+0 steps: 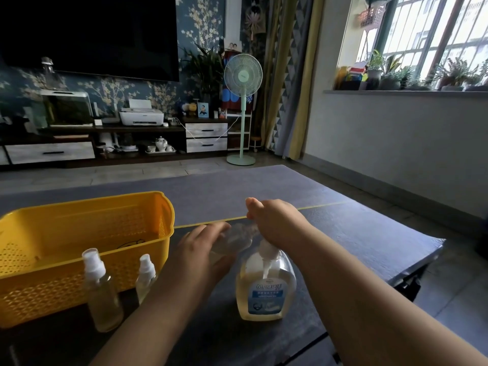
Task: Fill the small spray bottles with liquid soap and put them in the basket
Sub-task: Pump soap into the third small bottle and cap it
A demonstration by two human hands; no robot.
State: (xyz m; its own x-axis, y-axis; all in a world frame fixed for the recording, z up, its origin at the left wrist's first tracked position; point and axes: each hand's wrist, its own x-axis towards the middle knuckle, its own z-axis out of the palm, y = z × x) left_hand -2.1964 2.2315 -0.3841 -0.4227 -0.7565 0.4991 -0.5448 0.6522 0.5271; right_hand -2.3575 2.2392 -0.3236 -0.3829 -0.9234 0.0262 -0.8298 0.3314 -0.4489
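Observation:
A yellow perforated basket stands on the dark table at the left. In front of it stand two small spray bottles with white tops, one taller and one shorter, both holding yellowish liquid. My left hand grips a clear small bottle, tilted sideways above the table. My right hand pinches the far end of that bottle, where its top is hidden by my fingers. Just below stands the liquid soap pump bottle with a blue label.
The dark table ends at the right near a wall and window sill. Beyond it lie a grey rug, a standing fan and a TV cabinet.

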